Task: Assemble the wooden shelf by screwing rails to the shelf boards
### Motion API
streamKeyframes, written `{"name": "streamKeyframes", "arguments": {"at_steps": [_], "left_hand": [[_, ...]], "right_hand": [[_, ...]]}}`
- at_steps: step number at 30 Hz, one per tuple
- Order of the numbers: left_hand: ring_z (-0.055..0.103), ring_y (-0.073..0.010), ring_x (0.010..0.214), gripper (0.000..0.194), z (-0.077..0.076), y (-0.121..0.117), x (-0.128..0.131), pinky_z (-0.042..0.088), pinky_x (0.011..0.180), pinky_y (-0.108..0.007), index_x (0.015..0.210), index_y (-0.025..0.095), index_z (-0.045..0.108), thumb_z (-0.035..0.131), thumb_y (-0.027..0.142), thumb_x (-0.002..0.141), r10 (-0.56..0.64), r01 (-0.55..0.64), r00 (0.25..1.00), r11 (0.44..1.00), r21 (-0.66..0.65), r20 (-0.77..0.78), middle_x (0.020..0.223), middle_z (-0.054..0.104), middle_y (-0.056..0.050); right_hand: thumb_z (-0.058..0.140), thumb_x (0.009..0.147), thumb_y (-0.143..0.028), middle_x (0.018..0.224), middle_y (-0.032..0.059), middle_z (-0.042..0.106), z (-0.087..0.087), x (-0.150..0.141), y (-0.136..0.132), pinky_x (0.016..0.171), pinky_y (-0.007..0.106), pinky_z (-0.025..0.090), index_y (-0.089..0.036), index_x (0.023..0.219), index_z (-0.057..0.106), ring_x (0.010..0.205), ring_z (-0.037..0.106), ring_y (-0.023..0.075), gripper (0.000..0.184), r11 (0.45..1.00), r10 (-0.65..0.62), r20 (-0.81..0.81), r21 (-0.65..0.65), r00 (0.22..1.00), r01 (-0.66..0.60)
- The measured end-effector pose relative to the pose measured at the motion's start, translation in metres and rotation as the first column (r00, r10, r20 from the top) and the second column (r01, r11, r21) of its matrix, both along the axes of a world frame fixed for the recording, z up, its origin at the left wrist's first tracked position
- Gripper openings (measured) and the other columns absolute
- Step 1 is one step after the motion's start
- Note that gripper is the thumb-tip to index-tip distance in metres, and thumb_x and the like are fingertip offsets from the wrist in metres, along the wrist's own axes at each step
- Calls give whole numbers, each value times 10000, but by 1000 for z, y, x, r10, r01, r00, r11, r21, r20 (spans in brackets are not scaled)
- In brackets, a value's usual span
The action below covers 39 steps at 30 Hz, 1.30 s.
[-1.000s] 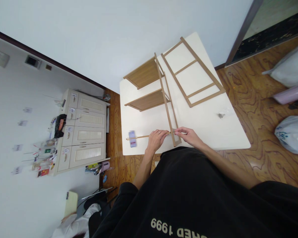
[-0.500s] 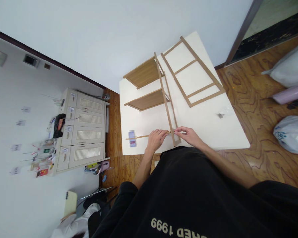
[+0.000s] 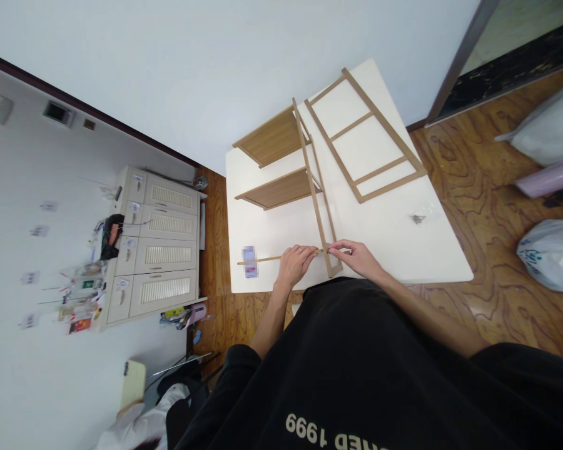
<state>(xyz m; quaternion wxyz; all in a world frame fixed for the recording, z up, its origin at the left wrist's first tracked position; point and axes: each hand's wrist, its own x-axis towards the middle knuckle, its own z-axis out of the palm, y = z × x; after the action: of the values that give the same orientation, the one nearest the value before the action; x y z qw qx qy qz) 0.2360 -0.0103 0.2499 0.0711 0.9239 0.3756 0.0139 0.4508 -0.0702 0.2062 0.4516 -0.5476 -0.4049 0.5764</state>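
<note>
My left hand pinches the thin wooden rail against the shelf's side frame, near edge of white table. Right hand pinches a small piece, unidentifiable. Barely shifted in the last second; joint still being worked.

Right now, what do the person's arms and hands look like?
Loose black sleeves end near the elbows, part of a black top with pale lettering including 1999. The forearms are bare. The left hand and right hand wear no gloves; a tiny glint on a left finger might be a ring.
</note>
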Motion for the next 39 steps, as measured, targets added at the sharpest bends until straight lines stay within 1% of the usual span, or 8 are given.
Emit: {"name": "streamKeyframes", "arguments": {"at_steps": [6,11,17,21,25,30,34,39], "left_hand": [[648,-179,931,269,0,1,1,469,781,-318,1157,263,658,455,380,1025,-1,1,1000,1000,3,12,1039,740,-44],[650,-178,941,273,0,1,1,475,794,-319,1158,259,659,453,378,1026,-1,1,1000,1000,2,9,1045,741,-42],[656,-180,938,260,2,0,3,471,781,-322,1165,260,650,460,371,1026,-5,5,1000,1000,-1,14,1037,742,-38],[655,-185,942,264,2,-1,5,471,785,-324,1173,248,642,449,357,1030,-15,15,1000,1000,-4,12,1037,739,-47],[652,-192,957,254,1,-1,8,476,799,-331,1169,238,632,449,345,1029,-9,9,1000,1000,-4,26,1041,735,-48],[650,-188,964,250,-2,-2,10,477,813,-325,1167,235,619,448,354,1030,-10,10,999,1000,-10,41,1035,729,-48],[648,-184,932,301,-2,-3,12,475,804,-317,1239,218,575,440,387,1031,16,-16,999,1000,-7,32,1004,720,-55],[639,-173,922,377,0,-3,14,461,801,-297,1386,252,481,401,392,1046,6,-7,1000,1000,-18,-22,952,716,-30]], "right_hand": [[651,797,-598,990,67,764,7,0,0,820,371,526,-212,935,753,863,675,220,422,1000,-6,29,0,1000,6],[643,800,-606,984,66,766,7,0,-1,800,364,530,-211,934,756,864,677,222,433,1000,-13,44,14,999,13],[664,806,-565,995,58,766,2,1,0,844,357,521,-220,917,761,928,678,227,376,1000,3,18,15,1000,-4],[676,802,-552,999,62,760,-1,1,0,877,368,525,-213,942,763,964,674,230,377,1000,3,-26,10,1000,-3],[689,786,-554,993,62,759,1,1,-1,927,392,525,-215,931,764,985,674,237,376,1000,-11,-57,-10,998,10],[703,779,-553,1005,64,764,4,3,-3,946,396,518,-222,922,771,1001,678,249,367,999,-36,-67,-31,997,34],[690,788,-573,1009,71,763,2,2,-5,920,391,523,-218,953,768,1003,681,253,399,999,-45,-44,-15,998,45],[694,777,-600,1027,80,765,-3,-1,-7,891,377,530,-213,970,753,1004,686,249,437,997,-74,-65,3,995,74]]}}
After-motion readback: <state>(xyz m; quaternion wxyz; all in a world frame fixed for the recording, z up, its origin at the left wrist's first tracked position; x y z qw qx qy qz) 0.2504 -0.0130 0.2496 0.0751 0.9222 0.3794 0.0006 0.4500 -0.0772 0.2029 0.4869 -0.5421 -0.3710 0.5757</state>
